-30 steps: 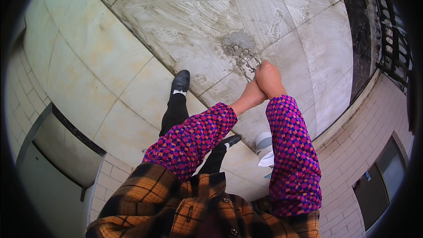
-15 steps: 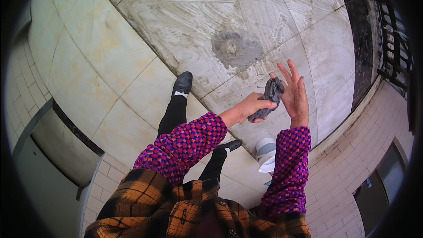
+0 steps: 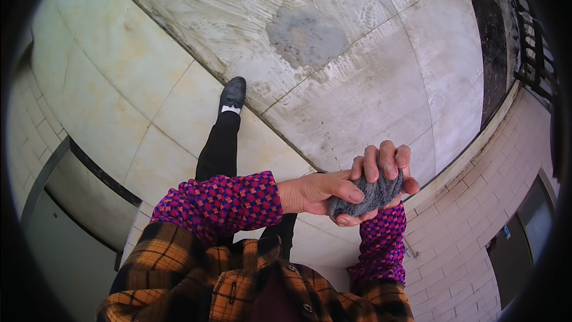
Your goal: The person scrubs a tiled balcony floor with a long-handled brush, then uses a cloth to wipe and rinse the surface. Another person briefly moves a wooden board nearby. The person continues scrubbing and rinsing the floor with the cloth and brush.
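Note:
A wet-looking, dark grey cloth (image 3: 376, 193) is bunched up between my two hands, held in front of me to the right. My left hand (image 3: 311, 194) grips its near left end, thumb pressed on top and fingertips showing underneath. Around the far right end curl the fingers of my right hand (image 3: 386, 162); its palm is hidden behind the cloth. On the floor beyond my hands lies a grey wet patch (image 3: 307, 36), apart from the cloth.
Large pale floor tiles (image 3: 375, 95) carry whitish smears and streaks. A dark seam runs diagonally past my black shoe (image 3: 233, 92). Dark railings (image 3: 535, 53) stand at the far right, above a brick-tiled wall (image 3: 456, 238). A grey door (image 3: 65, 256) is at lower left.
My right hand, spread open beside the cloth before, has closed on it. Both hands and the cloth have come nearer my body. The white bucket below them no longer shows. The wet patch looks paler.

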{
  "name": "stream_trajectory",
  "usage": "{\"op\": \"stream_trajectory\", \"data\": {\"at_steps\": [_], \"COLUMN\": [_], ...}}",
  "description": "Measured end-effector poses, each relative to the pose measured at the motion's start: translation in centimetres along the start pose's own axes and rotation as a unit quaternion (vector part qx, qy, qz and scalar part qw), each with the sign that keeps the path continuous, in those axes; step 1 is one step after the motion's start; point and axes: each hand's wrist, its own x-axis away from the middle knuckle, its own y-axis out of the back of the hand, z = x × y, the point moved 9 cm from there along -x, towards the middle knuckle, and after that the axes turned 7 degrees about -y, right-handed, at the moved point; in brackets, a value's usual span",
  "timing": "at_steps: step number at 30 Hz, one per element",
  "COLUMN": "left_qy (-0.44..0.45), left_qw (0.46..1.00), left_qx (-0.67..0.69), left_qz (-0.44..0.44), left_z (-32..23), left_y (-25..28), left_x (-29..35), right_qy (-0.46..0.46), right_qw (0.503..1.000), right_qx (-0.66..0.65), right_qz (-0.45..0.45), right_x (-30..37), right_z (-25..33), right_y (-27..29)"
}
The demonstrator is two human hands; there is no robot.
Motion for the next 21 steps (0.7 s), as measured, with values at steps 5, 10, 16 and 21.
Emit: {"op": "stream_trajectory", "data": {"at_steps": [5, 10, 16, 21], "left_qy": [0.073, -0.104, -0.245, -0.233], "left_qw": [0.994, 0.930, 0.681, 0.642], "left_qx": [-0.064, -0.291, -0.594, -0.596], "left_qz": [-0.049, -0.200, -0.351, -0.423], "left_z": [1.3, -3.7, -13.0, -17.0], "left_y": [1.5, 7.7, 11.7, 14.0], "left_x": [-0.7, -3.2, -3.4, -2.6], "right_qy": [-0.101, -0.228, -0.173, -0.158], "right_qw": [0.923, 0.811, 0.713, 0.570], "right_qx": [0.224, 0.359, 0.549, 0.691], "right_qz": [-0.296, -0.402, -0.400, -0.416], "right_x": [2.4, -0.1, -6.2, -9.5], "right_z": [3.0, 3.0, 1.6, 0.3], "right_y": [1.7, 7.3, 12.8, 15.0]}}
